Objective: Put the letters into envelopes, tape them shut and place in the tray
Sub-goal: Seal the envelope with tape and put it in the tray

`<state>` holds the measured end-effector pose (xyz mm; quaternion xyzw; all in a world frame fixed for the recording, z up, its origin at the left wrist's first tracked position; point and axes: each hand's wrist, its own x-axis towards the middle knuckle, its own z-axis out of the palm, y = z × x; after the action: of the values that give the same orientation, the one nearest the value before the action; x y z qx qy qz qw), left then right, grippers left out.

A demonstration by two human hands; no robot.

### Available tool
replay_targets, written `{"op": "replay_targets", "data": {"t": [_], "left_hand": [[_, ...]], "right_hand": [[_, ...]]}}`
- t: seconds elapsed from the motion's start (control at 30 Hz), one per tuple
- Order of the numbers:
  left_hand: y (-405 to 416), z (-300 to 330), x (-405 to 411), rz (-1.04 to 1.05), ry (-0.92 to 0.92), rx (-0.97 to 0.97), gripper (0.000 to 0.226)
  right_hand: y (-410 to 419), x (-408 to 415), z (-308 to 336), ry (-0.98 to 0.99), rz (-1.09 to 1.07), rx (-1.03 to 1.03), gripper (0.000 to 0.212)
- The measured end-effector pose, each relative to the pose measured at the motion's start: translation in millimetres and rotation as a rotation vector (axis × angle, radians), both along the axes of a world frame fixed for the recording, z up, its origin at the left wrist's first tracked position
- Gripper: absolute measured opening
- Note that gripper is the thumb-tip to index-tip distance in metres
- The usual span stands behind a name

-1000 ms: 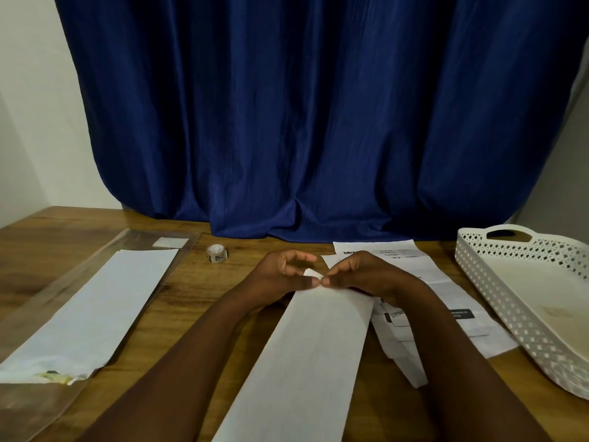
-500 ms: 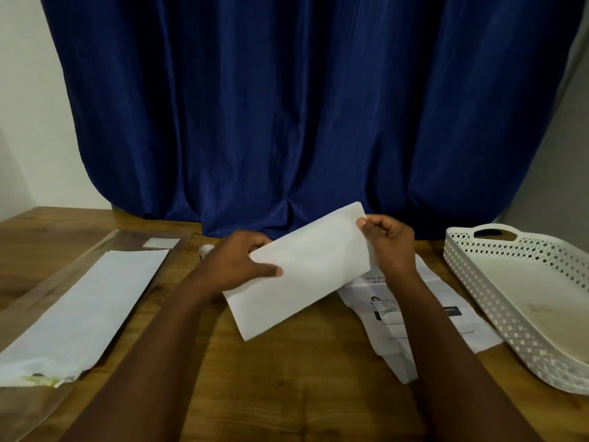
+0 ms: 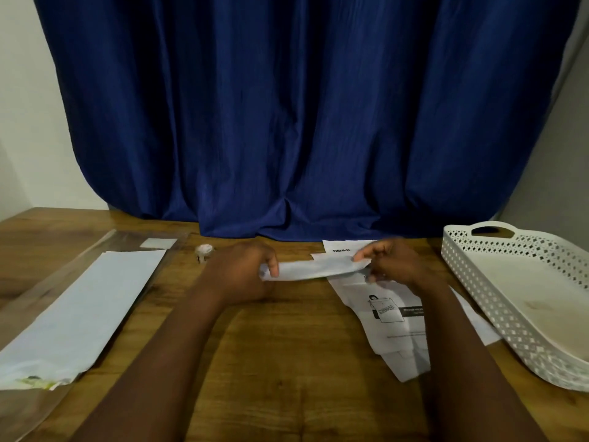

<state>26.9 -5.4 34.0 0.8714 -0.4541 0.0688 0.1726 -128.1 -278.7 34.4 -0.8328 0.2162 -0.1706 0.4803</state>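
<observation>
Holding: left hand [image 3: 242,272] and right hand [image 3: 390,261] each pinching an end of the envelope [image 3: 315,269]
Risk: pulling ends apart could crease or tear it
Tray [image 3: 471,282]: empty

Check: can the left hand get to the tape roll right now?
Probably not yet. The left hand is pinching one end of the envelope, which the right hand also holds. The tape roll lies just beyond it, with bare table between.

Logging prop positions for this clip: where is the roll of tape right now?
In the head view, the tape roll sits on the wooden table, just left of the left hand, near the curtain.
</observation>
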Motion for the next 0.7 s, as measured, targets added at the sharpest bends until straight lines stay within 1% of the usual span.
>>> {"op": "replay_targets", "data": {"t": [0.07,0.1,0.17,0.2,0.27,0.33,0.4,0.47,0.6,0.7], "left_hand": [[-2,-4,1,-0.052,0.078,0.074,0.023],[-3,-6,0,-0.072,0.106,0.1,0.023],[-4,-7,-1,-0.092,0.129,0.144,0.025],[-4,-8,-2,-0.097,0.131,0.161,0.026],[-5,-7,-3,-0.111,0.139,0.185,0.027],[-6,-7,-3,-0.121,0.158,0.213,0.031],[-6,-7,-3,-0.119,0.188,0.239,0.04],[-8,-9,-2,-0.105,0.207,0.212,0.044],[-10,-16,5,-0.055,0.22,0.086,0.035],[-12,-20,8,-0.038,0.199,0.062,0.033]], "right_hand": [[-1,-4,-2,0.141,-0.018,0.02,0.024],[-2,-5,-2,0.162,-0.037,0.034,0.023],[-4,-3,-2,0.156,-0.085,0.106,0.01],[-4,-3,-1,0.147,-0.095,0.145,0.007],[-7,-2,-3,0.156,-0.107,0.173,0.021],[-6,-1,-5,0.169,-0.113,0.151,0.023],[-4,0,-7,0.186,-0.107,0.14,0.023],[-3,2,-9,0.217,-0.107,0.096,0.023],[-2,8,-11,0.253,-0.106,0.032,0.026],[-1,12,-14,0.279,-0.118,-0.05,0.024]]}}
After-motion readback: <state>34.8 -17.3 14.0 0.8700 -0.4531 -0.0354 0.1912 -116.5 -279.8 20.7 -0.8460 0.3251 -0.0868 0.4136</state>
